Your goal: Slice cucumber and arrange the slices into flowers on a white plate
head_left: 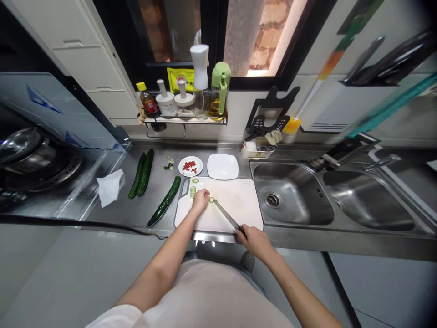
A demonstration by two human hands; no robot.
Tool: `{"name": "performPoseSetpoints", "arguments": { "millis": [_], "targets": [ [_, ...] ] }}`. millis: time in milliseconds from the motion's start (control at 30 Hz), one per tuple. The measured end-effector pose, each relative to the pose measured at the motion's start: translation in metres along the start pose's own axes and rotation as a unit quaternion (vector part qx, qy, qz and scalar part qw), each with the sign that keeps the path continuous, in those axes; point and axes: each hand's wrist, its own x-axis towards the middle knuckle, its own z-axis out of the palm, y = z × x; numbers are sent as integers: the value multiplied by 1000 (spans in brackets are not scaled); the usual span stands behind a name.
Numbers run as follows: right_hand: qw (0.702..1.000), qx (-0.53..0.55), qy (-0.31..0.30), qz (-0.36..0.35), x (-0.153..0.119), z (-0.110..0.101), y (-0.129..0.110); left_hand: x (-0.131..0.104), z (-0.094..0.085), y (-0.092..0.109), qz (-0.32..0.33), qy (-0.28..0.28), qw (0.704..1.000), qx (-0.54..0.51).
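Observation:
My right hand (255,240) is wrapped round the black handle of a kitchen knife (226,214). The blade points up and left across the white cutting board (235,191), its tip at a small green cucumber slice (212,200). Just left of that slice, my left hand (200,200) is over the board with its fingers curled together; whatever they may hold is hidden. Several cucumber slices (193,192) form a short row beside the left hand, and another slice (195,181) lies above them. A whole cucumber (165,201) rests on the counter left of the board.
Two more cucumbers (141,174), a paper towel (109,187) and green trimmings (169,164) lie to the left. Behind the board stand a plate of red pieces (185,172) and a white square dish (222,166). The sink (293,196) adjoins the board's right; a pot (34,155) is far left.

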Motion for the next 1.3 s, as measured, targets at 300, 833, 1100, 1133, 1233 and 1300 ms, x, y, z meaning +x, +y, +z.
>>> {"name": "performPoseSetpoints", "arguments": {
  "millis": [300,833,1100,1133,1233,1300],
  "targets": [
    [999,-19,-30,-18,6,-11,2,2,-2,1,-6,-4,1000,-5],
    [999,-26,-36,-22,16,-17,-5,3,-1,1,-17,-8,1000,9],
    [998,-37,-38,-28,20,-18,-6,2,-2,2,-20,-9,1000,4],
    [998,-39,-38,-30,20,-18,-5,2,-2,2,-20,-10,1000,3],
    [998,-43,-36,-33,18,-16,-2,3,-1,1,-20,-11,1000,2],
    [998,-41,-35,-33,17,-15,0,3,-1,0,-18,-9,1000,1]
  ]
}}
